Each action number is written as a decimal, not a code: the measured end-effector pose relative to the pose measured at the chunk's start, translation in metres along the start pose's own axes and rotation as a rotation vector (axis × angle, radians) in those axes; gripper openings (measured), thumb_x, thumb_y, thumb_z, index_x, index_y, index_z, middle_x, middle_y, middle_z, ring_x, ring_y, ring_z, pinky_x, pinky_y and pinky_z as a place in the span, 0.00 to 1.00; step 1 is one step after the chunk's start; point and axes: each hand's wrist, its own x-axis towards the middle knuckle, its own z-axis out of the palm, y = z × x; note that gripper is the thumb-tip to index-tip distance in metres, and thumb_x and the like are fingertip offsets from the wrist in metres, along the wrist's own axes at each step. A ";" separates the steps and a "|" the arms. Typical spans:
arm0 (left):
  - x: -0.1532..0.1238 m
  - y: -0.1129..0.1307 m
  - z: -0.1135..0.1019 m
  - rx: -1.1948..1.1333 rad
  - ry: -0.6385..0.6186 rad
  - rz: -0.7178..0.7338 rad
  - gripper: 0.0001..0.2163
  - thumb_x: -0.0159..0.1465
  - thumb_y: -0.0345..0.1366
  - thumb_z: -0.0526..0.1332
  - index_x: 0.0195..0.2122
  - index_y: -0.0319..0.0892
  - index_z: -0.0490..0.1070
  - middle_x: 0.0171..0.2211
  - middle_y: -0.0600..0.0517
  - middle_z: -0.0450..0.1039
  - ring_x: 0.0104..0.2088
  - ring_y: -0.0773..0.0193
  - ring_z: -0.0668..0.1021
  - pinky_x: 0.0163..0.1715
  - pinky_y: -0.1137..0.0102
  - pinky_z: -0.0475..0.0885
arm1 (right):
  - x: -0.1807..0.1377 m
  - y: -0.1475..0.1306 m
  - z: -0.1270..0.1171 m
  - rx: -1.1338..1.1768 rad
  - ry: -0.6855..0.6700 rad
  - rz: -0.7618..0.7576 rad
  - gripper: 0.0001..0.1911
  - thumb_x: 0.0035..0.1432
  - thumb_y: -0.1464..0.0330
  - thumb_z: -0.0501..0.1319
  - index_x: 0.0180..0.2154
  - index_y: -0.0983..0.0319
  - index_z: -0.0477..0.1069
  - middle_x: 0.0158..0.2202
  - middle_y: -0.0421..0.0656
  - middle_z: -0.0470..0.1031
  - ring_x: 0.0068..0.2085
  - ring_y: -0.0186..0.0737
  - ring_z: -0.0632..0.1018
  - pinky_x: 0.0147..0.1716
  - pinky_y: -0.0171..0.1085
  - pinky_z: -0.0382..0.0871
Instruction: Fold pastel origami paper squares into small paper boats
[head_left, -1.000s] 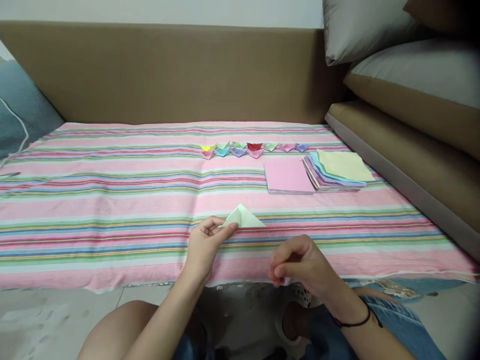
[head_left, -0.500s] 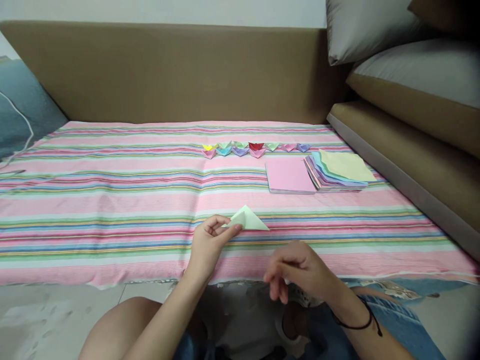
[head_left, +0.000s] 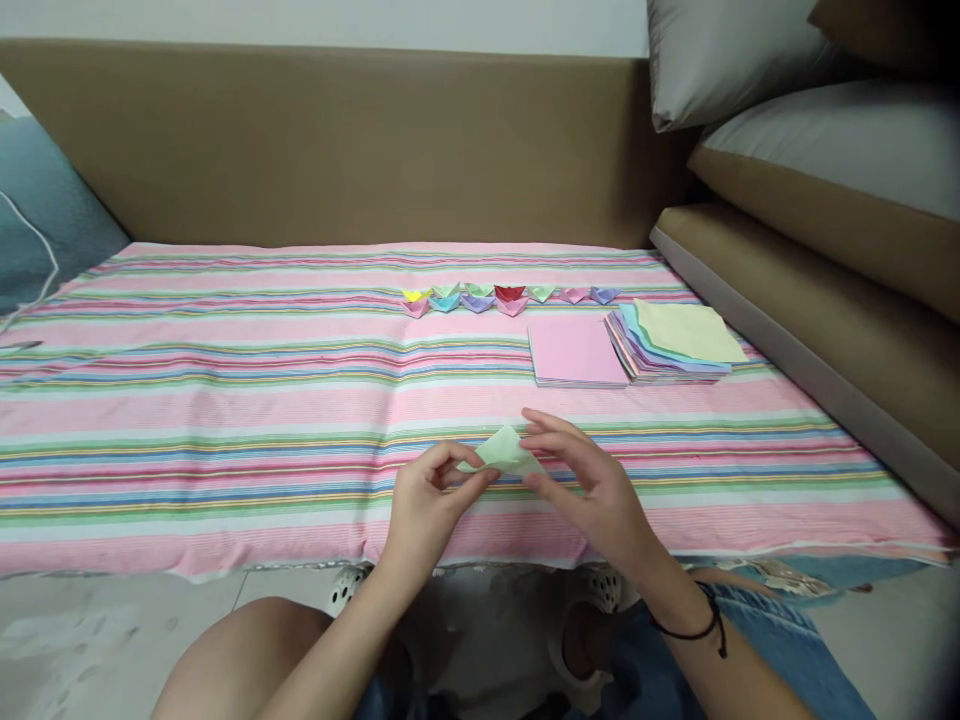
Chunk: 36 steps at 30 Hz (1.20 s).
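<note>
A pale green folded paper [head_left: 507, 450], roughly triangular with its peak upward, is held just above the striped cloth. My left hand [head_left: 435, 490] pinches its left corner between thumb and fingers. At the paper's right corner is my right hand [head_left: 592, 490], fingers spread apart, with the thumb below and the fingertips above that corner. Whether the right fingertips touch the paper I cannot tell. Beyond the hands, several small folded paper boats [head_left: 477, 303] in different colours stand in two rows.
A stack of pink paper squares [head_left: 577, 352] lies beside a fanned stack of coloured paper [head_left: 686, 335] at centre right. The striped cloth [head_left: 225, 405] covers the seat. Brown cushions [head_left: 795, 300] are piled at right, and a backrest [head_left: 360, 150] rises behind.
My right hand has come up and inward from the cloth's front edge to the paper's right corner, its fingers spreading. The paper has shifted slightly right and tilted, still in my left hand.
</note>
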 end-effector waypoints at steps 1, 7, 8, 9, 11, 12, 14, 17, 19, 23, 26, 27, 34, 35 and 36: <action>-0.001 0.000 0.001 -0.013 -0.016 -0.004 0.08 0.49 0.34 0.69 0.26 0.41 0.70 0.24 0.55 0.72 0.25 0.66 0.76 0.24 0.75 0.69 | 0.001 0.004 0.003 0.006 -0.017 0.040 0.11 0.51 0.67 0.65 0.40 0.57 0.74 0.52 0.47 0.70 0.53 0.47 0.71 0.49 0.45 0.68; 0.000 0.003 0.004 -0.100 -0.004 -0.046 0.09 0.47 0.33 0.70 0.24 0.40 0.70 0.23 0.56 0.71 0.24 0.69 0.74 0.25 0.76 0.69 | 0.003 0.012 0.011 0.237 0.035 0.174 0.10 0.49 0.66 0.67 0.37 0.57 0.76 0.51 0.46 0.71 0.53 0.45 0.71 0.50 0.42 0.68; 0.000 0.004 0.004 -0.105 0.005 -0.057 0.09 0.46 0.33 0.70 0.24 0.40 0.70 0.23 0.56 0.71 0.24 0.70 0.74 0.25 0.77 0.69 | 0.004 0.011 0.011 0.276 0.032 0.192 0.11 0.48 0.66 0.67 0.37 0.56 0.76 0.53 0.45 0.70 0.54 0.45 0.70 0.51 0.42 0.66; 0.001 0.005 0.004 -0.109 0.011 -0.063 0.09 0.46 0.33 0.71 0.24 0.39 0.70 0.22 0.56 0.71 0.23 0.70 0.74 0.24 0.77 0.68 | 0.004 0.010 0.010 0.309 0.021 0.218 0.10 0.49 0.66 0.67 0.37 0.56 0.77 0.53 0.44 0.71 0.54 0.45 0.70 0.52 0.42 0.66; 0.001 0.005 0.003 -0.120 0.010 -0.068 0.09 0.46 0.32 0.70 0.24 0.39 0.70 0.22 0.56 0.72 0.23 0.71 0.73 0.24 0.78 0.68 | 0.005 0.007 0.009 0.354 -0.023 0.290 0.09 0.48 0.64 0.67 0.35 0.56 0.78 0.46 0.44 0.76 0.50 0.46 0.74 0.49 0.42 0.68; 0.001 0.004 0.003 -0.124 0.006 -0.068 0.09 0.46 0.32 0.70 0.24 0.39 0.69 0.22 0.56 0.72 0.23 0.71 0.73 0.23 0.78 0.67 | 0.005 0.006 0.009 0.364 -0.046 0.327 0.08 0.48 0.64 0.67 0.34 0.57 0.78 0.41 0.45 0.78 0.47 0.46 0.76 0.47 0.43 0.70; 0.000 0.003 0.003 -0.125 -0.003 -0.065 0.09 0.47 0.32 0.70 0.23 0.39 0.69 0.21 0.56 0.71 0.23 0.71 0.73 0.23 0.79 0.67 | 0.005 0.005 0.008 0.374 -0.054 0.376 0.08 0.47 0.64 0.67 0.32 0.58 0.79 0.36 0.44 0.80 0.41 0.46 0.79 0.43 0.42 0.72; -0.001 0.002 0.002 -0.116 0.007 -0.051 0.09 0.47 0.32 0.70 0.23 0.39 0.68 0.21 0.57 0.70 0.22 0.73 0.72 0.22 0.79 0.65 | 0.005 0.008 0.007 0.398 0.017 0.392 0.09 0.44 0.65 0.69 0.32 0.57 0.79 0.47 0.44 0.75 0.41 0.44 0.79 0.41 0.40 0.73; -0.001 0.002 0.003 -0.110 0.018 -0.044 0.10 0.46 0.31 0.70 0.23 0.39 0.68 0.21 0.58 0.69 0.21 0.74 0.71 0.21 0.80 0.65 | 0.004 0.010 0.005 0.424 0.046 0.403 0.10 0.42 0.67 0.70 0.33 0.57 0.79 0.50 0.43 0.73 0.41 0.43 0.78 0.41 0.39 0.73; -0.001 0.002 0.004 -0.094 0.005 -0.050 0.10 0.47 0.32 0.70 0.23 0.39 0.68 0.20 0.57 0.69 0.21 0.73 0.71 0.21 0.79 0.64 | 0.004 0.012 0.003 0.456 -0.010 0.491 0.08 0.42 0.67 0.70 0.30 0.58 0.79 0.34 0.43 0.80 0.36 0.41 0.79 0.37 0.37 0.73; 0.000 -0.002 0.005 -0.072 -0.005 -0.048 0.10 0.48 0.33 0.69 0.23 0.39 0.68 0.19 0.57 0.68 0.21 0.73 0.70 0.22 0.79 0.64 | 0.004 0.012 0.005 0.443 -0.020 0.489 0.08 0.42 0.67 0.69 0.30 0.59 0.79 0.31 0.42 0.80 0.34 0.41 0.79 0.35 0.38 0.73; 0.000 -0.004 0.005 -0.069 -0.005 -0.052 0.10 0.48 0.33 0.69 0.24 0.39 0.68 0.19 0.58 0.67 0.21 0.73 0.70 0.22 0.79 0.65 | 0.004 0.012 0.006 0.422 -0.006 0.456 0.08 0.42 0.67 0.69 0.30 0.59 0.79 0.31 0.42 0.80 0.34 0.41 0.79 0.35 0.39 0.73; 0.001 -0.009 0.006 -0.119 0.019 -0.098 0.12 0.47 0.34 0.70 0.27 0.39 0.67 0.22 0.57 0.70 0.23 0.71 0.73 0.25 0.77 0.68 | 0.003 0.011 0.016 0.253 0.086 0.261 0.05 0.46 0.69 0.66 0.30 0.59 0.79 0.31 0.42 0.80 0.35 0.41 0.79 0.36 0.38 0.73; 0.001 -0.008 0.006 -0.123 0.017 -0.100 0.12 0.47 0.34 0.70 0.27 0.39 0.67 0.22 0.56 0.71 0.23 0.71 0.74 0.25 0.77 0.68 | 0.002 0.010 0.017 0.245 0.105 0.263 0.04 0.47 0.69 0.66 0.30 0.59 0.78 0.31 0.42 0.80 0.35 0.41 0.79 0.35 0.38 0.73; 0.001 -0.008 0.006 -0.122 0.014 -0.102 0.12 0.47 0.34 0.70 0.27 0.39 0.67 0.22 0.56 0.71 0.23 0.71 0.74 0.25 0.77 0.68 | 0.002 0.010 0.018 0.241 0.122 0.268 0.04 0.47 0.68 0.66 0.29 0.59 0.78 0.30 0.42 0.80 0.34 0.41 0.79 0.34 0.38 0.73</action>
